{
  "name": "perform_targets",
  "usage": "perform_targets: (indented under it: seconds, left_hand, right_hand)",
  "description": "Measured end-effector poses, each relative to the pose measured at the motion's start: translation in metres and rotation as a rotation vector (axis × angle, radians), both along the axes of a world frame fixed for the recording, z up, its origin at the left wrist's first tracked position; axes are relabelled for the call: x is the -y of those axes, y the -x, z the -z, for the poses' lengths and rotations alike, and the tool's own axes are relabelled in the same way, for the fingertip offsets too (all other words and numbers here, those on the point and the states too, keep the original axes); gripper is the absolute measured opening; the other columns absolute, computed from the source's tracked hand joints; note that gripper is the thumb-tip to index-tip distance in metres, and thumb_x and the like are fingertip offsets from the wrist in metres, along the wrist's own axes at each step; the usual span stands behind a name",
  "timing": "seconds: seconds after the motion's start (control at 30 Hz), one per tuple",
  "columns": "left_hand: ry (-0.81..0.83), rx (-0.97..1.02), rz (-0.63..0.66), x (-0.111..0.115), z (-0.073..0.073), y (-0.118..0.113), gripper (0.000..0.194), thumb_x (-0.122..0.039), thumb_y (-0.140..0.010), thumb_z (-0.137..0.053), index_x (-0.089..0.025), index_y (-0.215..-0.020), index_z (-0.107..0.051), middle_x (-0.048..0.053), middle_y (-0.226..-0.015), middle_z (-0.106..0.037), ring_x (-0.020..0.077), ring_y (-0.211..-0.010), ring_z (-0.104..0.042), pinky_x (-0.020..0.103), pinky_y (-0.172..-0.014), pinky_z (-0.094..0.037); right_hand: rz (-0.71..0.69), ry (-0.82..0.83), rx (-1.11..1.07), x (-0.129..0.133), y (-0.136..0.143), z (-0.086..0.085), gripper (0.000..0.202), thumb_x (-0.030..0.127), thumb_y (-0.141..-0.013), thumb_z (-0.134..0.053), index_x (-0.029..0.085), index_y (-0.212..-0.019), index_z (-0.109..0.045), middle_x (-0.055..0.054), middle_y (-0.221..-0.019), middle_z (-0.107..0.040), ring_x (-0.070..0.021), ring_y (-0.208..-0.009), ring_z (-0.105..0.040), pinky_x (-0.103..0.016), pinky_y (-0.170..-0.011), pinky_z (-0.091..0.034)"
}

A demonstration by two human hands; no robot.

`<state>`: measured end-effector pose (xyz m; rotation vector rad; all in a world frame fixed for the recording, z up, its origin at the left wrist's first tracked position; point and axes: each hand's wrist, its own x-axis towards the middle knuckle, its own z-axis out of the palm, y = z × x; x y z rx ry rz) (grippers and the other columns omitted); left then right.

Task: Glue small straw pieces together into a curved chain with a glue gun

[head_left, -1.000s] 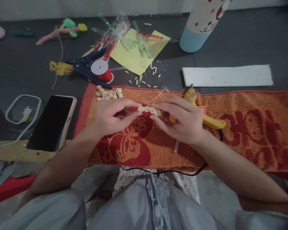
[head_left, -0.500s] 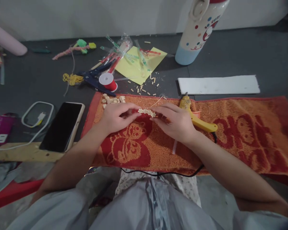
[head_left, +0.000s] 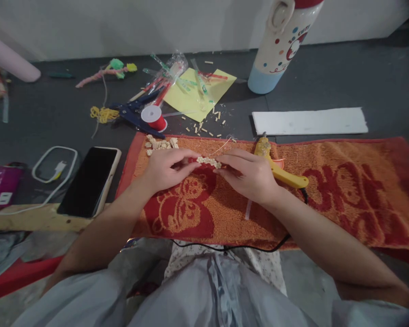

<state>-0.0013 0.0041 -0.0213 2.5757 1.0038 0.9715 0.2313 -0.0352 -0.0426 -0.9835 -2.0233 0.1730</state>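
Note:
A short row of small pale pieces joined in a cluster point(head_left: 209, 161) is held just over the orange and red towel point(head_left: 231, 213). My left hand point(head_left: 168, 169) pinches its left end between thumb and fingers. At the other end, my right hand point(head_left: 248, 172) grips it the same way. Red shows behind the pale pieces, but I cannot tell whether it belongs to them or to the towel. More pale cut pieces point(head_left: 160, 144) lie heaped on the towel beyond my left hand. A yellow glue gun point(head_left: 281, 170) rests right of my right hand.
Behind the towel are a red thread spool point(head_left: 154, 119), blue-handled pliers point(head_left: 132, 113), yellow paper point(head_left: 177, 100) with wrappers, and scattered bits. A white strip point(head_left: 310, 121) and a bottle point(head_left: 272, 59) stand right. A phone point(head_left: 87, 181) and white cable point(head_left: 56, 146) lie left. The glue gun's black cord crosses the front.
Both hands keep their hold on the pale cluster, which has barely shifted. The view has moved very slightly; nothing else visibly differs.

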Motion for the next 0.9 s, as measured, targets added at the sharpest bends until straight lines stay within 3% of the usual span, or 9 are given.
perform_targets:
  seconds: [0.2,0.4,0.7,0.9]
  left_hand:
    - [-0.016,-0.011,-0.025,0.0012,0.0024,-0.0001,0.017,-0.036,-0.089,-0.067,-0.022,-0.089,-0.075,-0.003,-0.060,-0.068,0.0078,-0.050,-0.057,0.019,-0.052,-0.043]
    - [-0.089,0.046,0.034,0.0014,0.0011,-0.0018,0.012,-0.031,-0.088,-0.069,-0.020,-0.086,-0.074,-0.002,-0.062,-0.071,0.0074,-0.049,-0.059,0.019,-0.050,-0.045]
    - [-0.020,-0.011,0.005,0.0035,0.0014,0.0001,0.009,-0.032,-0.088,-0.067,-0.026,-0.090,-0.074,-0.003,-0.066,-0.073,0.0085,-0.050,-0.060,0.021,-0.052,-0.046]
    - [-0.110,0.088,0.085,0.0021,0.0011,-0.0023,0.006,-0.022,-0.085,-0.072,-0.020,-0.090,-0.073,-0.002,-0.067,-0.074,0.0074,-0.052,-0.062,0.018,-0.051,-0.046]
  right_hand:
    - [-0.013,-0.011,-0.002,0.0001,0.0001,0.0016,0.017,0.017,-0.090,-0.061,0.017,-0.101,-0.075,-0.008,-0.090,-0.076,-0.0179,-0.081,-0.073,-0.029,-0.072,-0.062]
    - [0.005,-0.040,0.010,0.0012,0.0008,0.0014,0.015,0.018,-0.091,-0.059,0.017,-0.096,-0.074,-0.007,-0.087,-0.076,-0.0166,-0.078,-0.073,-0.028,-0.070,-0.061]
    - [0.000,-0.071,0.021,0.0025,0.0011,0.0005,0.016,0.017,-0.092,-0.058,0.016,-0.096,-0.073,-0.006,-0.086,-0.076,-0.0158,-0.077,-0.072,-0.026,-0.069,-0.060]
    - [-0.017,-0.084,0.026,0.0019,0.0009,-0.0014,0.013,0.015,-0.091,-0.060,0.015,-0.095,-0.072,-0.007,-0.083,-0.075,-0.0161,-0.074,-0.072,-0.026,-0.067,-0.060]
